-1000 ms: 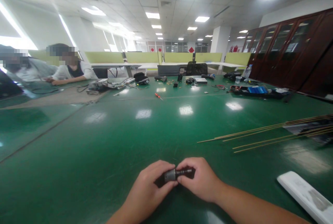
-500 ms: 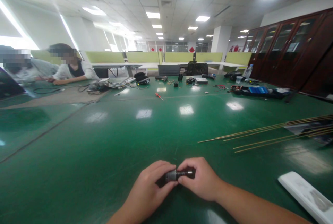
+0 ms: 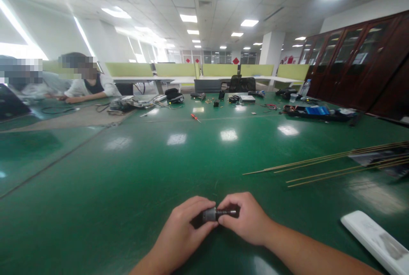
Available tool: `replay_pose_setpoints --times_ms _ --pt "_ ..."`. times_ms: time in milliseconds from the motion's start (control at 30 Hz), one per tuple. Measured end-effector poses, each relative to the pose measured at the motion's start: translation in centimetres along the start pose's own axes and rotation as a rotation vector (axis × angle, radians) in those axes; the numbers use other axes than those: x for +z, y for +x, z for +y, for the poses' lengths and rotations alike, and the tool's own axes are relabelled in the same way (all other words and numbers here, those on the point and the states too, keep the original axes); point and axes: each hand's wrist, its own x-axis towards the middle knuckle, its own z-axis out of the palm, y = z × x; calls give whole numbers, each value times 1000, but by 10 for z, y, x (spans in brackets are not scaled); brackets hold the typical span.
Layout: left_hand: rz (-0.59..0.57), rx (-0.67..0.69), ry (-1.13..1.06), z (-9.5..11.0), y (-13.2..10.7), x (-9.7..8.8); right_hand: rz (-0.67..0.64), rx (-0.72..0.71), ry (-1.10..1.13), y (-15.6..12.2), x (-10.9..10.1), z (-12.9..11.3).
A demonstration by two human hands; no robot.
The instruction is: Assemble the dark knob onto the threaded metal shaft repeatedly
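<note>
Between my hands, low in the middle of the view, is a small grey metal cylinder that lies sideways. From its right end sticks out a dark ribbed shaft with a shiny tip. My left hand grips the cylinder between thumb and fingers and hides its left end. My right hand is closed in a pinch, with thumb and forefinger at the base of the shaft where it meets the cylinder. The shaft's tip points into the curl of my right hand. Both hands are just above or on the green tabletop; I cannot tell which.
Thin brass-coloured rods lie at the right, and a white oblong object is near my right forearm. Farther off are a red screwdriver, a black tray of parts and small electronics. Two people sit at the far left.
</note>
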Motion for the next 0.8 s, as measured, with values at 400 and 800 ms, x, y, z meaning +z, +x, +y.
replay_pose_setpoints --times_ms 400,800 --pt "23 -1 21 0 0 -1 10 2 3 -1 2 1" --pt "16 2 9 1 -1 -2 4 20 2 -1 0 -3"
